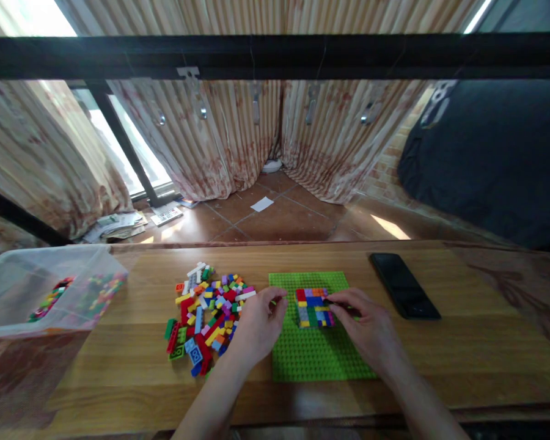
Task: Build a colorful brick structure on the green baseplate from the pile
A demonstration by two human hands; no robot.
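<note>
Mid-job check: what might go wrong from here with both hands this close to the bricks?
The right hand has its fingers at the right edge of the block of bricks, so a clumsy push might knock one loose.
The left hand is right beside the loose pile; swinging left could scatter pieces.
The phone lies to the right hand's right and might get bumped.

A black phone [404, 286] lies slantwise on the worktop [137, 379]. Beyond, striped curtains [224, 140] hang to the tiled floor [293, 226], where a white sheet [262, 204] lies and papers [114, 226] sit near the window [135, 137]. A dark bar [275, 58] crosses above.
</note>
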